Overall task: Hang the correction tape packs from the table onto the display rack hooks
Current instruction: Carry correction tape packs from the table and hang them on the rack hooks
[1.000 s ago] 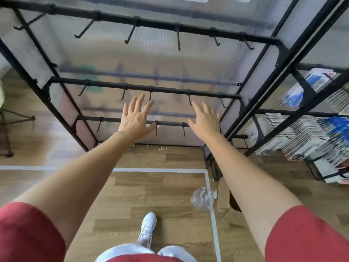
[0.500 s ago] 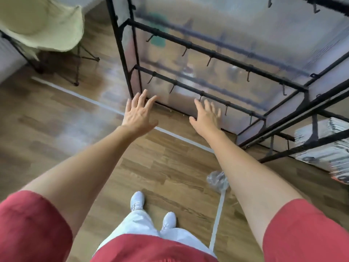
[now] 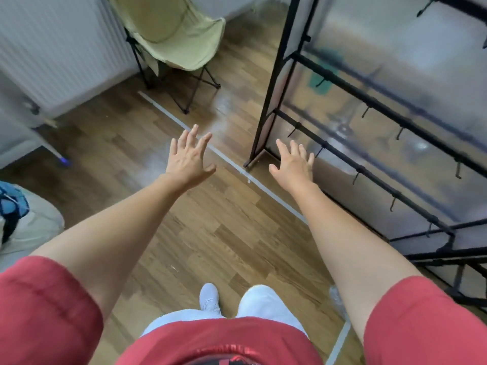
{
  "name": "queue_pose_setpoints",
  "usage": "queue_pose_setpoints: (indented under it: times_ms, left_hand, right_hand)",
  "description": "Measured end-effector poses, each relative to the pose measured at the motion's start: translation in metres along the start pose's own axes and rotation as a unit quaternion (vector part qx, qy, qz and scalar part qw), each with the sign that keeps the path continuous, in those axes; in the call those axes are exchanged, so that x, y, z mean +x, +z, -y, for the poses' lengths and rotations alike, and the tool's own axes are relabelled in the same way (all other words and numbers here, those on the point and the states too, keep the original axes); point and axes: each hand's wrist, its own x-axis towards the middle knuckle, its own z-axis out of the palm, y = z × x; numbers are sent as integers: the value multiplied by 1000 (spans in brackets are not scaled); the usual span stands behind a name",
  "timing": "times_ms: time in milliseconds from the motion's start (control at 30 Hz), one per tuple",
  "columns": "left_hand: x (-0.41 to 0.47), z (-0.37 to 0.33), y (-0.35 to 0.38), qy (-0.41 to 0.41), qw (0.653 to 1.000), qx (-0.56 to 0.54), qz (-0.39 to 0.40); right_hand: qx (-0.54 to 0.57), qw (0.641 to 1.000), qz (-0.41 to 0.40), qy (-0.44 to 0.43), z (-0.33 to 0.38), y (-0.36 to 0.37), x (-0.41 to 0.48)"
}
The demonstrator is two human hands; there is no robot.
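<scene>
Bare left hand point(image 3: 187, 160), right hand point(image 3: 295, 164) outstretched, splayed

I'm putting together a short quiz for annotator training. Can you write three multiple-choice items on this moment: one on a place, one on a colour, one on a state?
1. Where does the folding chair stand relative to the display rack?
A. To its left
B. Inside it
C. To its right

2. What colour are the person's sleeves?
A. Blue
B. Red
C. Green

3. What state are the left hand and right hand in?
A. Both grip packs
B. One holds a hook
C. Both open, holding nothing

Answers:
1 A: the chair sits at the upper left of the view and the rack's frame at the right.
2 B: both short sleeves at the bottom corners are red.
3 C: the fingers of both hands are straight and spread, with nothing in either hand.
</scene>
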Motion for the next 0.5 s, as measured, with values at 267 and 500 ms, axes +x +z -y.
queue_pose_setpoints:
  times_ms: [267,500]
  left_hand:
    - [29,119,-24,-102,995,-7,-14]
    - [102,202,-49,-182,983,-8,-31]
  right_hand:
    - [-19,993,45,-111,135,2,75]
    - [-10,980,51,-191,232,-2,173]
